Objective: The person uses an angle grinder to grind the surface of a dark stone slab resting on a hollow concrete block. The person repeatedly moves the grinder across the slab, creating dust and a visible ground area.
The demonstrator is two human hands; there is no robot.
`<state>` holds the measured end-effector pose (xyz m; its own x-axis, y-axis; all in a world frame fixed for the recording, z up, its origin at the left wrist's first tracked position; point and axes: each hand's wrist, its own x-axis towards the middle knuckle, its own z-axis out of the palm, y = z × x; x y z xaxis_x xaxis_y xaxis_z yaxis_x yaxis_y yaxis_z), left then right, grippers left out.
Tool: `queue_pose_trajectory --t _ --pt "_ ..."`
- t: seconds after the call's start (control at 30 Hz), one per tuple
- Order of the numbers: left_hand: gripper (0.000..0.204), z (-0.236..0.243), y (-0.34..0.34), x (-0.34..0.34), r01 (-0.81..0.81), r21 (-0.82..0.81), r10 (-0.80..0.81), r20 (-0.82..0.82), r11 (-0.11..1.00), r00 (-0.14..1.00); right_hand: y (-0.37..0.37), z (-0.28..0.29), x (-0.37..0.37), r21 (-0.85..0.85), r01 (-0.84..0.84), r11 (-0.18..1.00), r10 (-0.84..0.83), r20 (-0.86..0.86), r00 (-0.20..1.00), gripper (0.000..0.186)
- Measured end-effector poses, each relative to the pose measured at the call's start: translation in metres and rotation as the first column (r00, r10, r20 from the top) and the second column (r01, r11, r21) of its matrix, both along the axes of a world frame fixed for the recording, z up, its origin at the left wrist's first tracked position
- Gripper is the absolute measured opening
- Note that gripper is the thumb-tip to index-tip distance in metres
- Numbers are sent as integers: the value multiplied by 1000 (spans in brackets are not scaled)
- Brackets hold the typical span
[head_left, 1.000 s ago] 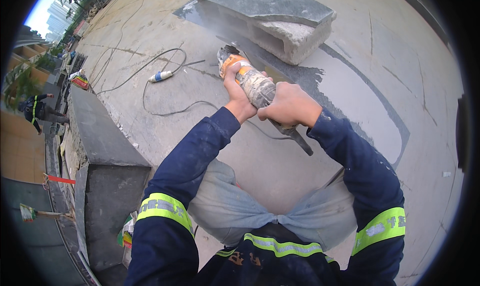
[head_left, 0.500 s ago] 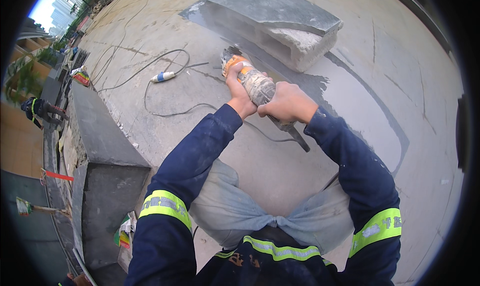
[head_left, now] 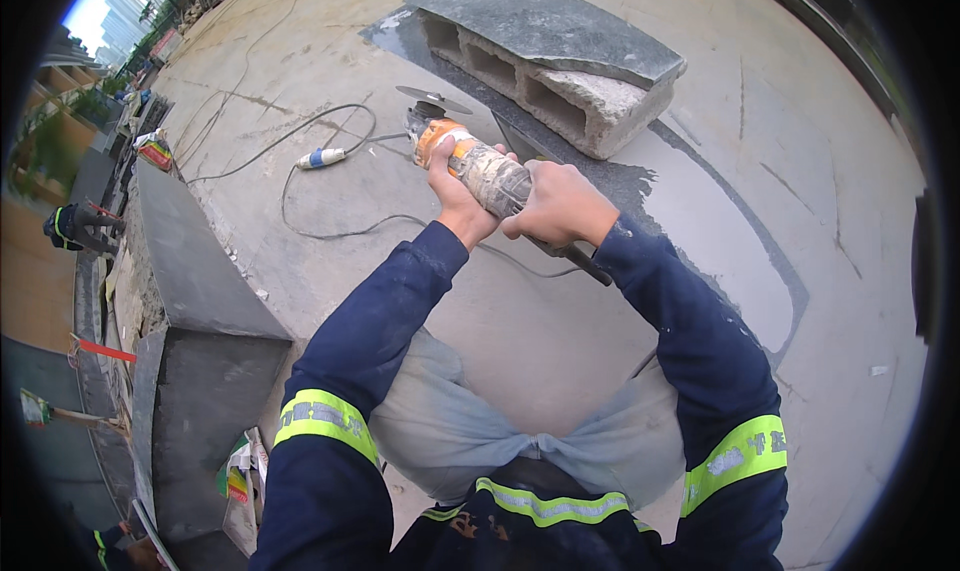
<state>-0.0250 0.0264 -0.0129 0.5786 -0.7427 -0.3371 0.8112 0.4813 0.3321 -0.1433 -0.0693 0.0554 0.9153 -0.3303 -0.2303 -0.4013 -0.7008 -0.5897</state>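
Note:
An orange and grey angle grinder (head_left: pixel 486 171), dusty and worn, is held in both my hands. Round its front body near the orange gear head, my left hand (head_left: pixel 457 197) is closed. My right hand (head_left: pixel 566 207) wraps the rear of the body. The grinder's cutting disc (head_left: pixel 436 99) shows flat-on at the front, apart from the stone. Just beyond lies a hollow concrete block (head_left: pixel 600 121) with a grey stone slab (head_left: pixel 550 21) on top. Under the block is a dark slab with a curved edge, partly covered in pale dust (head_left: pixel 715 221).
A grey cable with a blue and white connector (head_left: pixel 322 158) loops over the concrete floor to my left. Grey stone panels (head_left: pixel 205 261) stand along the left side, with a colourful bag (head_left: pixel 155 149) beyond. Another person (head_left: pixel 80 226) bends over at the far left.
The grinder has shifted slightly left, away from the block, and its disc has come into plain view. The dust haze by the block has thinned. Both hands keep their hold.

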Motion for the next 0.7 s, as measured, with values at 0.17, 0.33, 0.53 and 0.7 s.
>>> queue_pose_trajectory --t 0.17,0.33,0.53,0.7 --pt "59 28 21 21 -120 -2 120 118 993 986 13 15 19 20 -98 995 96 108 990 64" --pt "59 33 46 68 -177 -46 183 172 983 968 31 43 38 -226 158 961 -61 385 921 54" --pt "55 25 58 95 -211 -85 222 151 974 963 -66 35 17 -794 352 497 -171 308 936 82" --pt "54 30 65 98 -305 -121 318 109 945 942 -71 33 36 -686 408 602 -333 249 910 90"
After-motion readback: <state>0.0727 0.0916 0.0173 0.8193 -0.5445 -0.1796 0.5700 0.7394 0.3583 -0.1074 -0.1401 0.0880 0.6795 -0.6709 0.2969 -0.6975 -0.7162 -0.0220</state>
